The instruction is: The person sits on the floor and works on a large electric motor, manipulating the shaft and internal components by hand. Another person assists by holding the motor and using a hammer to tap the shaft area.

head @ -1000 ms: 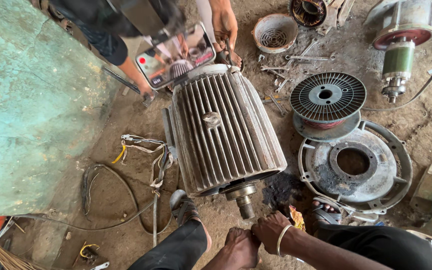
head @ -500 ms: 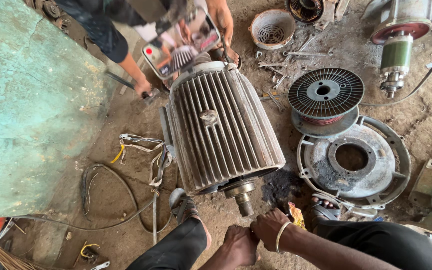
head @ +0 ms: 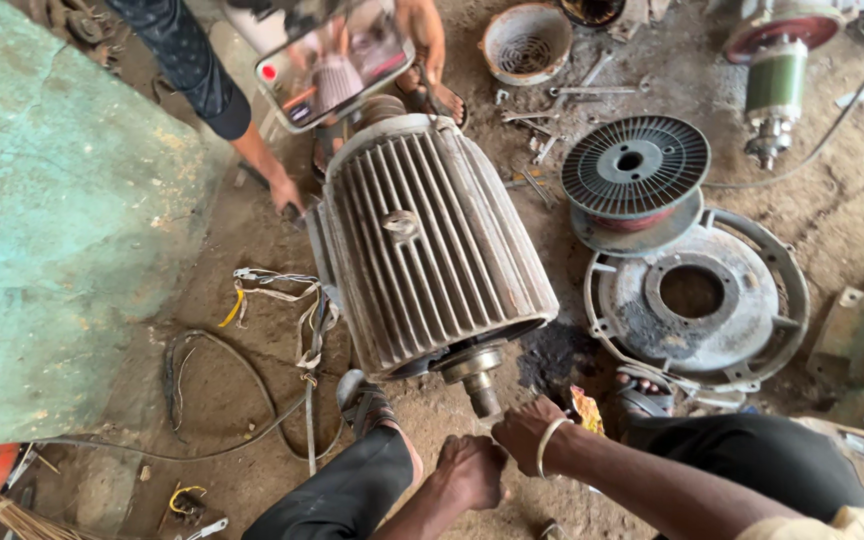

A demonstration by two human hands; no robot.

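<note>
A large turquoise painted metal slab (head: 47, 230) fills the left edge, leaving a strip of dirt floor (head: 252, 400) beside it where loose grey and yellow wires (head: 272, 300) trail. In the middle lies the big grey ribbed electric motor housing (head: 427, 245) on its side, its short steel shaft (head: 480, 385) pointing toward the wearer. Just below the shaft end, the left hand (head: 470, 470) is curled into a loose fist and the right hand (head: 527, 432), with a pale bangle at the wrist, is curled close beside it; whether either pinches anything cannot be told. Neither touches the shaft. At the far end of the housing another person's arm (head: 242, 130) reaches to the floor beside a phone (head: 337, 60) held up. To the right, near the housing, a black round wire spool (head: 635, 165) rests on the rim of a grey round metal end cover (head: 697, 295). Open floor remains at the far right, edged by a green rotor (head: 777, 85).
</note>
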